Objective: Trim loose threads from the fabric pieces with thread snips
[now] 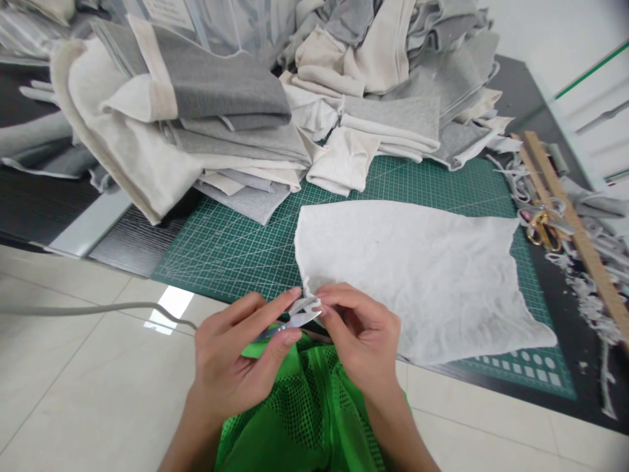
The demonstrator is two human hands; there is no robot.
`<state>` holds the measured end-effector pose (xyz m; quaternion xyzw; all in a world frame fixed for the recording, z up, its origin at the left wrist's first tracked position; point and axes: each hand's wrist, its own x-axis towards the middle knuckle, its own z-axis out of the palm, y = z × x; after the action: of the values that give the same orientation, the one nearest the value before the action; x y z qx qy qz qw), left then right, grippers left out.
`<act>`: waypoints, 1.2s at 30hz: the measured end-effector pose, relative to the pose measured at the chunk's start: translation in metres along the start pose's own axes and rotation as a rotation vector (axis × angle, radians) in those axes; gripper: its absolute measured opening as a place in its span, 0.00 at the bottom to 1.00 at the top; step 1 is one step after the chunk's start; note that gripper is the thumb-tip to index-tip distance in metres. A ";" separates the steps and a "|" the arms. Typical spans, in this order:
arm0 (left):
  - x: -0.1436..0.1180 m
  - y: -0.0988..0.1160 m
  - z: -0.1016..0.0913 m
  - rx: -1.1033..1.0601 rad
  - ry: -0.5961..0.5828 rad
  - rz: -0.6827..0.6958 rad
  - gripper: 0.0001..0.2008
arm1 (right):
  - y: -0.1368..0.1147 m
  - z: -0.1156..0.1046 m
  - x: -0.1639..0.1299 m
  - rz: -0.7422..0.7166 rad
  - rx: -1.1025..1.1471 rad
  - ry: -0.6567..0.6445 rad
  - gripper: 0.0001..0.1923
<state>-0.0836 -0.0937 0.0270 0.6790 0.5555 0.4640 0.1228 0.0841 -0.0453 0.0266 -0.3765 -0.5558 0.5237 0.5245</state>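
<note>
Your white cloth piece [413, 275] lies on a green cutting mat [230, 249] gridded in pale lines; grey and cream folded fabrics [211, 124] behind; bright green mesh garment [304, 406] below; gold-handled scissors [543, 229].

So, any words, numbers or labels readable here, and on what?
Nothing readable.
Green cutting mat: grid lines and white marks along its near right edge, no legible numbers.
White sheet behind plastic at top: printed lines, too blurred.
Wooden ruler: no markings legible.
Snips in left hand, white cloth pinched by right hand: no text visible.
</note>
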 end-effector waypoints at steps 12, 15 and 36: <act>0.004 0.004 0.003 0.080 -0.019 0.033 0.20 | -0.001 0.002 0.001 -0.055 -0.044 0.014 0.14; 0.004 0.006 0.003 0.083 -0.019 0.023 0.19 | 0.000 0.001 0.000 -0.059 -0.053 0.013 0.15; 0.004 0.008 0.002 0.099 -0.011 0.020 0.16 | 0.004 0.001 -0.003 -0.075 -0.039 0.011 0.17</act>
<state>-0.0767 -0.0923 0.0335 0.6922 0.5704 0.4335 0.0877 0.0832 -0.0479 0.0226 -0.3684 -0.5766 0.4907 0.5395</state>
